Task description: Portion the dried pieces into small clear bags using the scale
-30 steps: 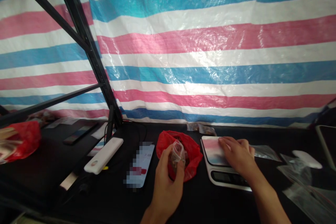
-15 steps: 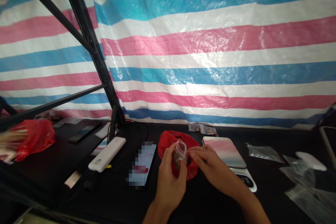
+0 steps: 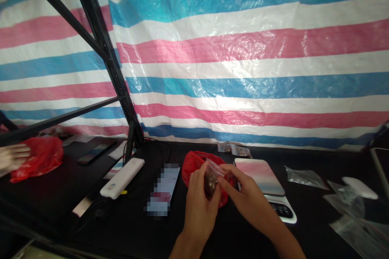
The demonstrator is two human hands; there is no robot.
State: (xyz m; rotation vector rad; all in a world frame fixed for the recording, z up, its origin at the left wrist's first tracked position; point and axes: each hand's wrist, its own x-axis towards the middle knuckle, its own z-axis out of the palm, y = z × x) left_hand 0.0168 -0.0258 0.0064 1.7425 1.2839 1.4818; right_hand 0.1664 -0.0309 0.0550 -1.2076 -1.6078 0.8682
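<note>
Now left hand (image 3: 199,206) and right hand (image 3: 247,188) pinch a small clear plastic bag (image 3: 210,181) (sealing, seemingly), next needing even finger pressure.

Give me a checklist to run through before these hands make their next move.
1. Small clear plastic bag with brownish contents gripped by the left hand: ok.
2. Right hand at that bag's top edge: ok.
3. Bag's mouth sealed along its full width: cannot tell; fingers cover part of it.
4. Crumpled red plastic bag in full view: not ok; the hands hide part of it.
5. White rectangular scale with its reading legible: cannot tell.
6. Flat clear plastic bag lying right of the scale: ok.
</note>
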